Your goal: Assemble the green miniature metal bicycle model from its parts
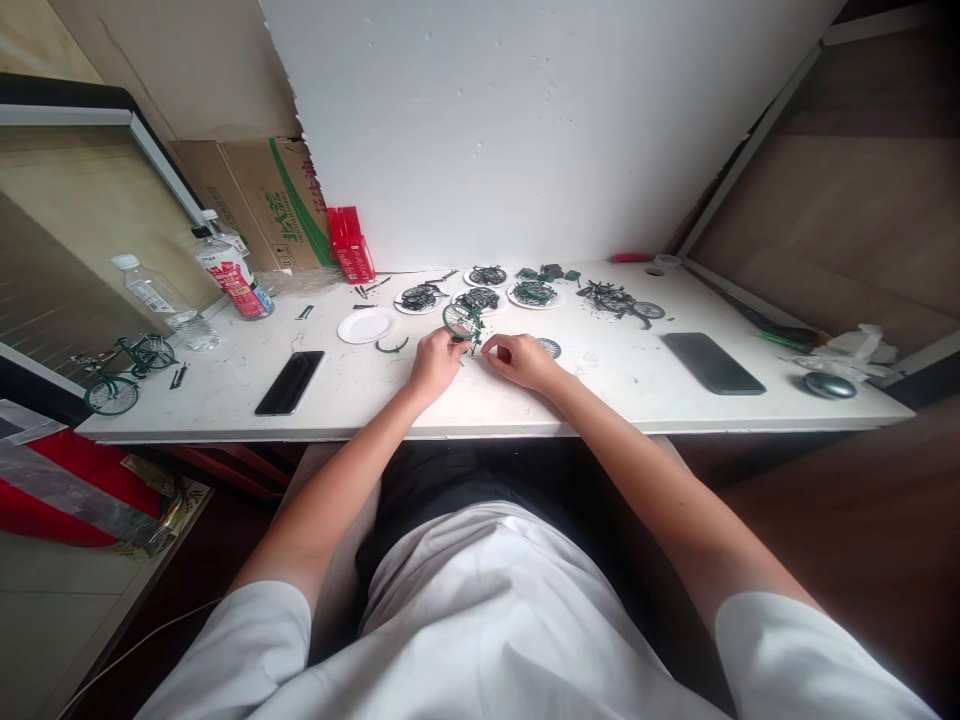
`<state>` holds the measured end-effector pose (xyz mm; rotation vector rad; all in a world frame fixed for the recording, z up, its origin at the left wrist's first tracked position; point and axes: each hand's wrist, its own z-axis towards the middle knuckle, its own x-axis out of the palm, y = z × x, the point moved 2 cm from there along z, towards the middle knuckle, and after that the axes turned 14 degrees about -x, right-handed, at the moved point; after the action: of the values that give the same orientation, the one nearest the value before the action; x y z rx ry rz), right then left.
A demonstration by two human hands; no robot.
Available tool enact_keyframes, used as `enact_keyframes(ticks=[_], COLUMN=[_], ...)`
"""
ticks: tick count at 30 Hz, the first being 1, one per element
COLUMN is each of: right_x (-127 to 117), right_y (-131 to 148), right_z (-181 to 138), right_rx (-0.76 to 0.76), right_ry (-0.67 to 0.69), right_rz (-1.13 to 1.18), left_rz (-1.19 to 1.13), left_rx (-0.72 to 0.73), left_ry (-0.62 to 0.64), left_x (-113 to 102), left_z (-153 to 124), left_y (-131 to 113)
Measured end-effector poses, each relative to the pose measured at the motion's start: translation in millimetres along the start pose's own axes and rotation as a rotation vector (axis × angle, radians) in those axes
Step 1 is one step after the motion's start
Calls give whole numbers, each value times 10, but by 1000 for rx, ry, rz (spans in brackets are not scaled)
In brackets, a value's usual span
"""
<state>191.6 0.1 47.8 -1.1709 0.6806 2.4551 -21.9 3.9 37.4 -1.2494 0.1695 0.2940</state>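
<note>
Between the fingertips of my left hand [439, 360] is a partly built green model bicycle [463, 318], tilted with a spoked wheel at its top. My right hand [523, 360] hovers just right of it, thumb and forefinger pinched together; whatever they hold, if anything, is too small to make out. Behind my right hand lies a loose green wheel [550, 348]. A curved green strip [391, 347] rests left of the model, near an empty white plate [365, 326]. Farther back, several small plates hold dark bicycle parts [420, 297] and green parts [535, 292].
A whole green model bicycle [135, 365] stands at the left edge, near plastic bottles [232, 278]. A phone [290, 383] lies left, a dark flat slab [712, 363] and silver oval object [829, 385] right. Black parts [619, 300] are heaped behind; a red box [351, 245] stands against the board.
</note>
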Motion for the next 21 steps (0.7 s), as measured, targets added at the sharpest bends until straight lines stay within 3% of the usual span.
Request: enact_keyframes(ticks=[5, 11, 21], right_x=[6, 11, 33], right_y=[-27, -43, 3], right_z=[1, -2, 14], right_rx=[0, 7, 3], right_ry=[4, -3, 9], right_rz=[10, 17, 13], left_rz=[122, -32, -147], left_rx=[59, -57, -69], left_ry=[64, 19, -43], left_x=[5, -23, -22], left_z=[-19, 6, 53], left_y=[-43, -29, 59])
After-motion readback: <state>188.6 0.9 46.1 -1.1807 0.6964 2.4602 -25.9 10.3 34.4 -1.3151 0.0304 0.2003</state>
